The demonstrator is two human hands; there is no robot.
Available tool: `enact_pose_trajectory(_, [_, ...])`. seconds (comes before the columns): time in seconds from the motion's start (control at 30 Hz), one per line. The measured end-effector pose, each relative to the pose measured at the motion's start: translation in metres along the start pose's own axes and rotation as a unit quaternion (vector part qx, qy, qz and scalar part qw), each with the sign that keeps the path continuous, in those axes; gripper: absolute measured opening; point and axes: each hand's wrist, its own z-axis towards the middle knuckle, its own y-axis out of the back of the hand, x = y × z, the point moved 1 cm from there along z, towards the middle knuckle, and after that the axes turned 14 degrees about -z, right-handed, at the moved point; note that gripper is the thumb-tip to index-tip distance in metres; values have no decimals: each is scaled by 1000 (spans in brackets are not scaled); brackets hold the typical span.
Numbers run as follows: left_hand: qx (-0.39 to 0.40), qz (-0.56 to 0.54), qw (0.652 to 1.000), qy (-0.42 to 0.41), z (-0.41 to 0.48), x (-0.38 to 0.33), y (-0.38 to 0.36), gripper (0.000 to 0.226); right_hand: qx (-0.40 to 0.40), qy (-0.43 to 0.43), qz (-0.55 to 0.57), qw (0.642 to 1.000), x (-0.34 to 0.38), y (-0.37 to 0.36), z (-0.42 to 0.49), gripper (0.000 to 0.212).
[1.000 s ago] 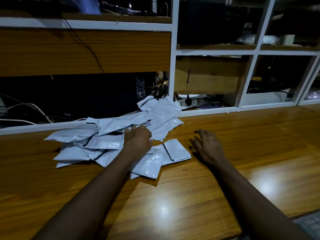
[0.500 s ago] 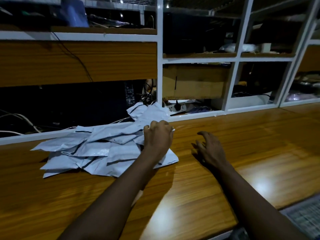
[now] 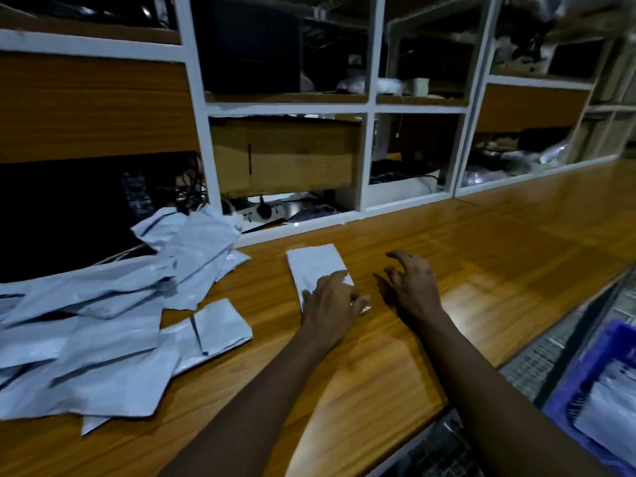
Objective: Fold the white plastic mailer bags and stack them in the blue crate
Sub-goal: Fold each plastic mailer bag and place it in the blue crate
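Setting: long wooden counter (image 3: 481, 270) with a glossy grain and bright glare patches near its front edge. White-framed shelving (image 3: 370, 108) runs along the back. Lighting is dim.

Left hand (image 3: 332, 301): forearm reaches in from the lower centre. The hand is palm-down over the near end of a single white mailer bag (image 3: 315, 266), with the fingers bent across it. A bag corner shows at the fingertips. Whether the fingers pinch the edge or only press it flat cannot be told.

Right hand (image 3: 411, 287): just beside the left hand and to its right, low over the bare wood. The fingers are spread and loosely curved, and it holds nothing. It does not touch the bag.

Single mailer bag: flat on the counter, long axis running away from the person, far end uncovered. It lies apart from the pile of mailer bags (image 3: 103, 321), which sprawls overlapping and crumpled across the counter's left side.

Blue crate (image 3: 592, 359): below the counter's front edge at lower right, on a metal mesh surface (image 3: 537, 359). White bags (image 3: 609, 407) lie inside it, blurred.

Shelving contents: a cardboard box (image 3: 285, 156) in the middle bay, with a power strip (image 3: 261, 211) beneath it. The other bays are too dark to read.
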Motion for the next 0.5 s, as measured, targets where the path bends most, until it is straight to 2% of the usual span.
enact_pose_trajectory(0.07, [-3,-41,999,-29,9,10,-1,24,-11,-20,30,999,-2,4,2,31])
enact_pose_trajectory(0.13, [3,-45,999,-26,13,16,1,40,-16,-23,39,999,0,7,3,33])
enact_pose_trajectory(0.2, [2,46,998,30,16,24,3,67,-9,-17,31,999,1,6,4,34])
enact_pose_trajectory(0.27, [2,147,987,70,18,27,6,77,2,-14,18,1000,3,3,4,35])
enact_pose_trajectory(0.37, [20,172,983,61,24,28,8,63,14,36,-47,998,8,-2,1,42])
enact_pose_trajectory(0.43, [32,127,991,34,30,29,7,47,28,72,-68,995,12,-5,1,51])
enact_pose_trajectory(0.5, [44,68,996,27,34,27,8,39,35,72,-42,996,15,-2,1,58])
